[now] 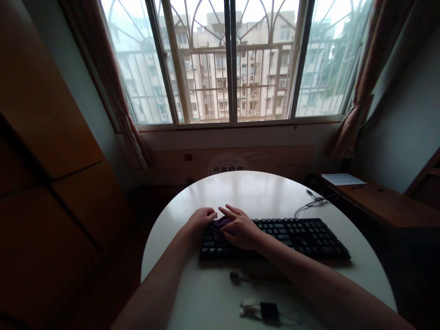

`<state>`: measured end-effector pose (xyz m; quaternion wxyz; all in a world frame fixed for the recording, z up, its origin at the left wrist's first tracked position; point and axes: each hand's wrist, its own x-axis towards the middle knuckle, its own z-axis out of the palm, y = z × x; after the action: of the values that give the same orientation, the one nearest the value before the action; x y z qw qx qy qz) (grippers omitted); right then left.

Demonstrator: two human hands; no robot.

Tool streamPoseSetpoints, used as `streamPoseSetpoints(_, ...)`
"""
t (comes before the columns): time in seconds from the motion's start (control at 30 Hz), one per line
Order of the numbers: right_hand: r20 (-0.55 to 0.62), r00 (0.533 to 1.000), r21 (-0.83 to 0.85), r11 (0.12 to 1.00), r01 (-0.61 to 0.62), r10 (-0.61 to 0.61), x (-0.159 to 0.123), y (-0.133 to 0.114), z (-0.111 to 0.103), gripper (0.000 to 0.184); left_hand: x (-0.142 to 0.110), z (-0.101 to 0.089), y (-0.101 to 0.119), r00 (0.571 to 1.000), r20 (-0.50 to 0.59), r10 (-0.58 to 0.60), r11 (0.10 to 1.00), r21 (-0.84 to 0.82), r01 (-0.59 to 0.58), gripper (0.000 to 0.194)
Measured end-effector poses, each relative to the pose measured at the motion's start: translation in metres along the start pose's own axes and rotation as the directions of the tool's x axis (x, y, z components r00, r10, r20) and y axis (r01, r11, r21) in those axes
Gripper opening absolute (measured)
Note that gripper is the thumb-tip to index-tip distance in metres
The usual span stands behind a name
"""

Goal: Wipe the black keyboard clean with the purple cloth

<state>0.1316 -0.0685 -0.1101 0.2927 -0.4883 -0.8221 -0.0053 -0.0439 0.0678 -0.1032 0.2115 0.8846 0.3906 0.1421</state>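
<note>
A black keyboard [309, 238] lies on the round white table. My left hand [202, 218] is at its far left corner, fingers curled against the edge. Across the left part of the keys reaches my right hand [242, 229], with some fingers stretched out. Beneath its thumb and fingers is a soft purple lump [222, 223], pressed on the keys; whether it is cloth or putty I cannot tell. Nearer to me lie a small dark brush-like tool [235, 277] and a tool with a black grip and wire loops [269, 311], both blurred.
A cable [314, 200] runs from behind the keyboard over the right side of the white table [192, 293]. Beyond it stands a wooden desk [371, 201] with paper sheets [343, 179]. A large printed carton [275, 160] leans below the window. Wooden cabinets [41, 137] are at left.
</note>
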Motion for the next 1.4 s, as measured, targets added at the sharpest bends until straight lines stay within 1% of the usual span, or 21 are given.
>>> streamPoseSetpoints(0.13,0.036,0.998,0.034,0.998,0.047,-0.048,0.002,0.002,-0.001,0.029,0.000,0.000,0.000,1.000,-0.008,-0.004,1.000,0.021,0.004,0.032)
streamPoseSetpoints(0.23,0.023,0.998,0.036,0.998,0.057,-0.058,0.003,0.002,-0.002,0.026,-0.001,-0.001,0.002,1.000,-0.006,-0.006,1.000,0.024,0.006,0.031)
streamPoseSetpoints(0.37,-0.011,0.999,-0.019,0.999,0.047,-0.047,0.002,0.000,-0.003,0.020,-0.002,-0.003,0.005,1.000,-0.008,-0.009,1.000,0.021,0.009,0.032)
streamPoseSetpoints(0.53,0.002,0.998,-0.028,0.998,0.055,-0.055,-0.001,-0.002,-0.003,0.025,-0.002,-0.003,0.006,1.000,0.003,-0.010,1.000,0.004,0.010,0.034)
streamPoseSetpoints(0.6,-0.008,0.999,0.001,0.999,0.053,-0.053,-0.001,-0.002,-0.003,0.023,-0.002,-0.003,0.005,1.000,0.005,-0.001,1.000,0.009,0.001,0.034)
streamPoseSetpoints(0.7,-0.026,0.997,0.084,0.993,0.079,-0.077,0.000,-0.003,-0.006,0.013,-0.001,-0.002,0.003,1.000,0.004,0.006,1.000,0.019,-0.006,0.034)
streamPoseSetpoints(0.8,-0.030,0.995,0.155,0.983,0.102,-0.099,0.000,-0.005,-0.012,0.012,-0.002,-0.003,0.002,1.000,0.002,0.014,1.000,0.013,-0.015,0.034)
streamPoseSetpoints(0.83,-0.030,0.996,0.176,0.981,0.085,-0.081,-0.001,-0.004,-0.014,0.012,-0.002,-0.004,0.002,1.000,0.003,0.018,1.000,0.008,-0.018,0.034)
streamPoseSetpoints(0.9,-0.025,0.999,0.239,0.971,-0.018,0.024,0.000,-0.001,-0.021,0.012,-0.003,-0.006,0.002,1.000,0.013,0.022,1.000,-0.006,-0.022,0.035)
streamPoseSetpoints(0.97,-0.013,0.981,0.354,0.918,-0.177,0.194,0.002,0.004,-0.031,0.013,-0.005,-0.009,0.004,0.999,0.034,0.024,0.999,-0.025,-0.023,0.035)
streamPoseSetpoints(1.0,-0.001,0.958,0.438,0.861,-0.257,0.287,0.003,0.007,-0.037,0.014,-0.007,-0.011,0.006,0.998,0.050,0.025,0.999,-0.038,-0.023,0.035)
streamPoseSetpoints(1.03,0.027,0.930,0.538,0.779,-0.322,0.366,0.004,0.009,-0.045,0.017,-0.008,-0.013,0.007,0.997,0.066,0.027,0.998,-0.054,-0.023,0.035)
streamPoseSetpoints(1.07,0.081,0.901,0.642,0.669,-0.374,0.426,0.005,0.011,-0.054,0.019,-0.009,-0.014,0.009,0.996,0.085,0.033,0.997,-0.073,-0.027,0.035)
streamPoseSetpoints(1.1,0.158,0.872,0.731,0.539,-0.419,0.463,0.004,0.011,-0.065,0.022,-0.011,-0.015,0.011,0.994,0.105,0.044,0.995,-0.096,-0.033,0.036)
streamPoseSetpoints(1.13,0.258,0.851,0.789,0.409,-0.459,0.458,0.004,0.011,-0.076,0.024,-0.012,-0.017,0.013,0.991,0.124,0.056,0.992,-0.120,-0.041,0.037)
streamPoseSetpoints(1.17,0.337,0.834,0.809,0.319,-0.494,0.436,0.002,0.009,-0.088,0.026,-0.014,-0.018,0.015,0.987,0.142,0.070,0.989,-0.142,-0.049,0.038)
streamPoseSetpoints(1.2,0.400,0.826,0.803,0.282,-0.525,0.398,0.001,0.007,-0.099,0.028,-0.015,-0.019,0.018,0.983,0.160,0.084,0.985,-0.162,-0.058,0.039)
streamPoseSetpoints(1.27,0.424,0.847,0.818,0.266,-0.510,0.322,-0.001,0.003,-0.115,0.028,-0.018,-0.020,0.021,0.975,0.197,0.106,0.979,-0.192,-0.068,0.041)
streamPoseSetpoints(1.3,0.435,0.856,0.821,0.269,-0.504,0.279,-0.001,0.001,-0.118,0.027,-0.018,-0.020,0.022,0.970,0.213,0.114,0.977,-0.201,-0.070,0.041)
streamPoseSetpoints(1.37,0.465,0.863,0.806,0.309,-0.505,0.197,0.002,0.001,-0.111,0.025,-0.019,-0.021,0.022,0.962,0.239,0.131,0.974,-0.210,-0.080,0.042)
streamPoseSetpoints(1.4,0.484,0.859,0.780,0.361,-0.511,0.170,0.004,0.001,-0.102,0.026,-0.019,-0.021,0.022,0.959,0.247,0.138,0.974,-0.211,-0.086,0.042)
